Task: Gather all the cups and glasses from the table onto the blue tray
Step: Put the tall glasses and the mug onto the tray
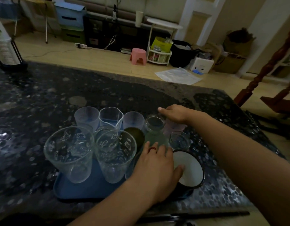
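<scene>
From the head camera, the left hand (155, 167) lies with its thumb inside the dark enamel mug with a white interior (190, 170), pinching the rim; the mug sits at the right end of the flat blue plastic tray (70, 188); just beyond the fingers stands a pale green glass bottle (154, 131), upright. The right hand (173, 114) reaches over a frosted pink cup (173, 128), fingers draped on top, grasp not clear; a small clear ribbed glass (179, 141) stands just nearer than that hand, seemingly off the tray; the right hand is nearer both.
</scene>
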